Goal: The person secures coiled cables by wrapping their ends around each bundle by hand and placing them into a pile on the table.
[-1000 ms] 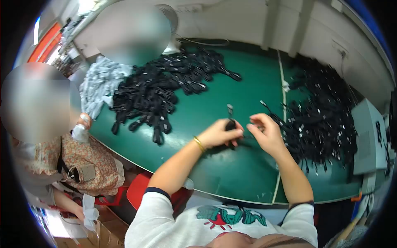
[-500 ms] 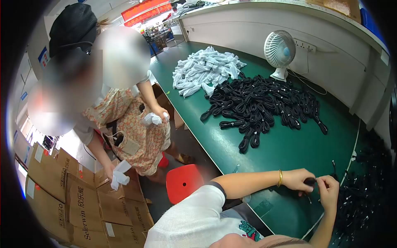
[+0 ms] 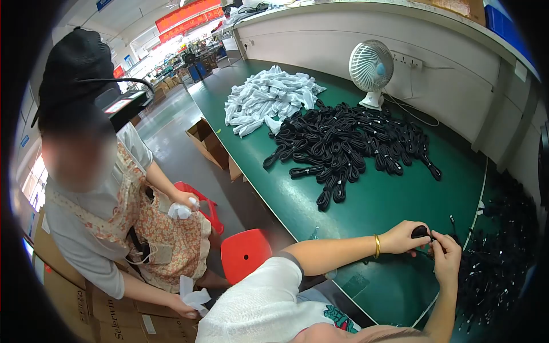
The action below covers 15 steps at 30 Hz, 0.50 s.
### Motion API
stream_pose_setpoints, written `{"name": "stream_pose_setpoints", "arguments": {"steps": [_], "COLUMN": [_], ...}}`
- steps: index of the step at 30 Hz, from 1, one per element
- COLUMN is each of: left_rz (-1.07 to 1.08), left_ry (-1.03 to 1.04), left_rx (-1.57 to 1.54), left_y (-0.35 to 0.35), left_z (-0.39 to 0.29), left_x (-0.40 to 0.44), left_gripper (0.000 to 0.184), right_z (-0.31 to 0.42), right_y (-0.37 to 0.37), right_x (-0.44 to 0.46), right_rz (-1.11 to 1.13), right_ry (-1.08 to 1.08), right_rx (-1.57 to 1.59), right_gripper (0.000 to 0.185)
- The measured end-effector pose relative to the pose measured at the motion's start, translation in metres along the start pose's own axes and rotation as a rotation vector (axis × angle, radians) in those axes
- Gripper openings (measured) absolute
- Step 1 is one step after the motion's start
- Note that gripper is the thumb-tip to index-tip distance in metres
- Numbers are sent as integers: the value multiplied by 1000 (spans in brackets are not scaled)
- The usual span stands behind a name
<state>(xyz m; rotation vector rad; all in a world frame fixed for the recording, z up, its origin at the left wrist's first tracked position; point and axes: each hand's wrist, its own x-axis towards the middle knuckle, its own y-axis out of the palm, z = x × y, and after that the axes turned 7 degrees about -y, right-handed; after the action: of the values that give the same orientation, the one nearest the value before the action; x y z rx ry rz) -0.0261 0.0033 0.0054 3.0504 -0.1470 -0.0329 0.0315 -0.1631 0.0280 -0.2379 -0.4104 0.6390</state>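
A: Left to right, what do we see?
B: Coiled-cable pile (image 3: 349, 140), then our left hand (image 3: 400, 237), fingers curled round a black bundle (image 3: 420, 231) over the green table (image 3: 394, 200).
A: Our right hand (image 3: 447, 254)?
B: Fingertips pinched on its strand.

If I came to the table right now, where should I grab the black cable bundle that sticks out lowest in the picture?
I'd pinch that bundle by its rounded tip, coming from the side of the left forearm. The tip pokes out over bare green table, while the other end runs in among the pile.
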Motion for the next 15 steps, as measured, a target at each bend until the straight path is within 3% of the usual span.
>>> {"name": "stream_pose_setpoints", "arguments": {"steps": [3,5,12,13,15], "left_rz": [-23,75,57,52,11], "left_ry": [54,-70,-60,-52,-185], "left_rx": [15,-32,-232,-154,-125], "left_y": [0,-2,4,3,1], "left_z": [3,3,4,2,-3], "left_x": [-1,-3,-8,-8,-11], "left_gripper": [18,18,17,16,17], "right_z": [6,11,4,11,19], "right_y": [2,-2,10,9,13], "right_x": [-1,-3,-8,-6,-2], "right_rz": [-89,49,-19,4,30], "right_ry": [39,175,55,32,30], "right_rx": [49,122,220,118,36], "right_gripper": [16,7,2,1,6]}}
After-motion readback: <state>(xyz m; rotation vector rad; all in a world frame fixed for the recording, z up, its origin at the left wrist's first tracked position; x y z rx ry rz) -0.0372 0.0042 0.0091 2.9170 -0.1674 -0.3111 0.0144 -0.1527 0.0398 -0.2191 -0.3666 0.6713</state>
